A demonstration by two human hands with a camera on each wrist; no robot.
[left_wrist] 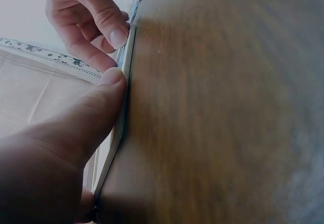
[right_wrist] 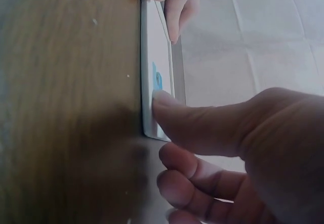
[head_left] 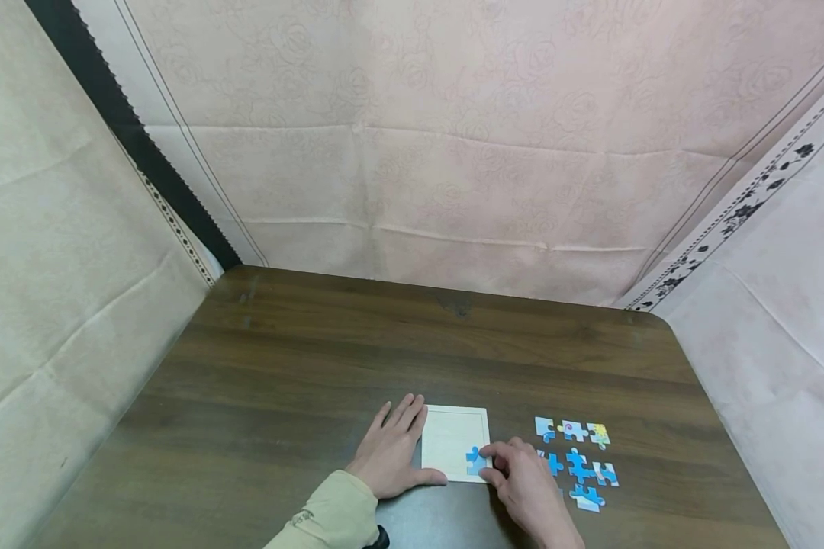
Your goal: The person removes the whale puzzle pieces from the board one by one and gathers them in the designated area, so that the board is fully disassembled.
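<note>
A white square puzzle tray [head_left: 449,436] lies on the table. In its lower right corner sits a blue puzzle piece [head_left: 474,466]. My right hand [head_left: 527,488] has its thumb and index finger bent at this piece, pinching it at its right side. The right wrist view shows the thumb [right_wrist: 174,117] on the piece, partly covering it. My left hand [head_left: 390,456] rests at the tray's left side, fingers straight and pointing away. Its thumb [left_wrist: 104,92] touches the tray's near edge in the left wrist view.
Several loose puzzle pieces [head_left: 580,465] lie in rough rows right of the tray; the right hand partly hides some. The brown wooden table [head_left: 281,366] has patterned pale cloth [head_left: 453,152] hanging behind it and at both sides.
</note>
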